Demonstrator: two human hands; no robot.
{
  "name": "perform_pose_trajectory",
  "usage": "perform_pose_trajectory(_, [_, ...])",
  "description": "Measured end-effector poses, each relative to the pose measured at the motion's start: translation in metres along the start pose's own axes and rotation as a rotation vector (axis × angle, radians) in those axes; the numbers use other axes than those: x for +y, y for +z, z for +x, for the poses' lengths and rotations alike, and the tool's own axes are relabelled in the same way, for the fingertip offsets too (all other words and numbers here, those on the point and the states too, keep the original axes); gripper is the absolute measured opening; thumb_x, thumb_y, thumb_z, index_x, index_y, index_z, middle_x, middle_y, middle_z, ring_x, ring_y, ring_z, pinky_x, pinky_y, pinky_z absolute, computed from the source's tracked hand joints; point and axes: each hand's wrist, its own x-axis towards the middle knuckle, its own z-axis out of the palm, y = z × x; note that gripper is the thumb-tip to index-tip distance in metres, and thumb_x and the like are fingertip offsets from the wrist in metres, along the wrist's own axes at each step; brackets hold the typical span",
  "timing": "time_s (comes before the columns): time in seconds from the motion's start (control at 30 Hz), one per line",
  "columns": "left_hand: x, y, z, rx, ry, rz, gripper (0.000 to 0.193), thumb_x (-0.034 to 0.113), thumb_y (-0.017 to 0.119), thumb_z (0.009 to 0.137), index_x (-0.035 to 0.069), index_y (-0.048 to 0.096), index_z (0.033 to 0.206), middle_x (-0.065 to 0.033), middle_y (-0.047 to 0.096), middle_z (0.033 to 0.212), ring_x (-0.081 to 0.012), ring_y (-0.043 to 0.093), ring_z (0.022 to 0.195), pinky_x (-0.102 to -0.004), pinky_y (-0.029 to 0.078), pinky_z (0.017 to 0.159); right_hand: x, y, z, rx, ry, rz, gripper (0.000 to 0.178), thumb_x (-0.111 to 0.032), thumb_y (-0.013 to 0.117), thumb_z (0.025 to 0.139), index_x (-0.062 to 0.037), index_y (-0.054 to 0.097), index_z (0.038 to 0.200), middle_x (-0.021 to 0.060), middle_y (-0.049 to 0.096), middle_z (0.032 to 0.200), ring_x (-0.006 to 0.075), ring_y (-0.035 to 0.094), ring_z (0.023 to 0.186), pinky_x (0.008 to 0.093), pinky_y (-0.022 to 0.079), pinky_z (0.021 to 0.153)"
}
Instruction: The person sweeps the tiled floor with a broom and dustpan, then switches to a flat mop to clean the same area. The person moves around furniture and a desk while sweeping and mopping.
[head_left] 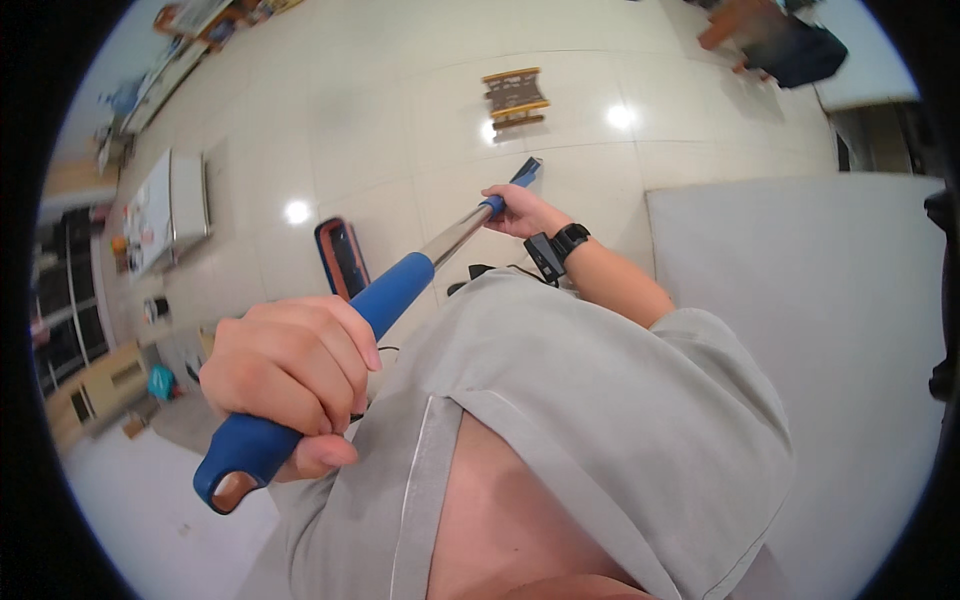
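Note:
A mop with a blue handle (395, 295) and a steel tube (460, 236) runs slantwise from the lower left to the upper middle. My left hand (290, 365) is wrapped round the blue grip near its top end, where a hanging hole shows. Farther down, my right hand (518, 212) closes on the pole at a blue collar, with a black strapped device (555, 250) on that wrist. Beyond the right hand sits a small blue and dark end piece (528, 171), too small to make out fully. A narrow blue bucket (325, 250) with a reddish-brown inside stands on the floor left of the pole.
A low brown stool (516, 95) with yellow edges stands ahead on the glossy tiles. A white table (190, 205) is at the left. Far right are a pale grey flat surface (800, 290) and, beyond it, a brown piece of furniture with dark cloth (795, 52).

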Motion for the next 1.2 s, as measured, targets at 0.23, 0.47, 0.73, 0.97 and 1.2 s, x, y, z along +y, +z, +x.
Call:
perform_pose_trajectory(0.23, [-0.129, 0.065, 0.239, -0.346, 0.05, -0.187, 0.017, 0.009, 0.089, 0.085, 0.007, 0.072, 0.083, -0.0042, 0.071, 0.077, -0.0224, 0.069, 0.068, -0.0391, 0.057, 0.075, -0.187, -0.151, -0.091, 0.149, -0.334, 0.04, 0.014, -0.019, 0.068, 0.107, -0.0082, 0.059, 0.109, 0.0034, 0.062, 0.094, 0.0193, 0.068, 0.087, 0.0381, 0.064, 0.091])
perform_pose_trajectory(0.47, [-0.236, 0.143, 0.397, -0.674, 0.009, -0.229, 0.023, 0.007, 0.088, 0.08, 0.009, 0.066, 0.072, -0.0026, 0.073, 0.074, -0.0236, 0.076, 0.072, -0.0404, 0.059, 0.08, -0.301, -0.268, -0.15, 0.311, -0.595, 0.161, 0.023, -0.019, 0.072, 0.104, -0.0105, 0.069, 0.126, -0.0001, 0.061, 0.098, 0.0156, 0.061, 0.086, 0.0336, 0.057, 0.081])
perform_pose_trajectory(0.73, [-0.354, 0.178, 0.535, -0.695, 0.047, -0.21, 0.023, 0.002, 0.087, 0.081, 0.006, 0.064, 0.08, -0.0056, 0.068, 0.08, -0.0296, 0.067, 0.076, -0.0456, 0.056, 0.084, -0.434, -0.387, -0.174, 0.448, -0.805, 0.333, 0.034, -0.014, 0.075, 0.1, -0.0061, 0.067, 0.133, 0.002, 0.063, 0.106, 0.0172, 0.064, 0.095, 0.0358, 0.058, 0.084])
perform_pose_trajectory(0.97, [-0.502, 0.171, 0.687, -0.906, 0.035, -0.325, 0.022, 0.004, 0.088, 0.082, 0.005, 0.067, 0.087, -0.0074, 0.073, 0.089, -0.0303, 0.071, 0.086, -0.0415, 0.056, 0.081, -0.566, -0.488, -0.131, 0.562, -0.871, 0.426, 0.045, -0.007, 0.075, 0.097, -0.0044, 0.063, 0.139, 0.0053, 0.068, 0.103, 0.0184, 0.068, 0.093, 0.037, 0.061, 0.081])
perform_pose_trajectory(1.2, [-0.735, 0.267, 0.835, -1.448, 0.024, -0.278, 0.016, 0.005, 0.087, 0.076, 0.004, 0.072, 0.083, -0.0069, 0.074, 0.082, -0.0286, 0.07, 0.075, -0.0354, 0.056, 0.071, -0.669, -0.687, -0.031, 0.508, -0.995, 0.644, 0.037, -0.007, 0.074, 0.098, -0.0066, 0.065, 0.134, 0.0042, 0.067, 0.102, 0.0191, 0.068, 0.092, 0.0374, 0.06, 0.081])
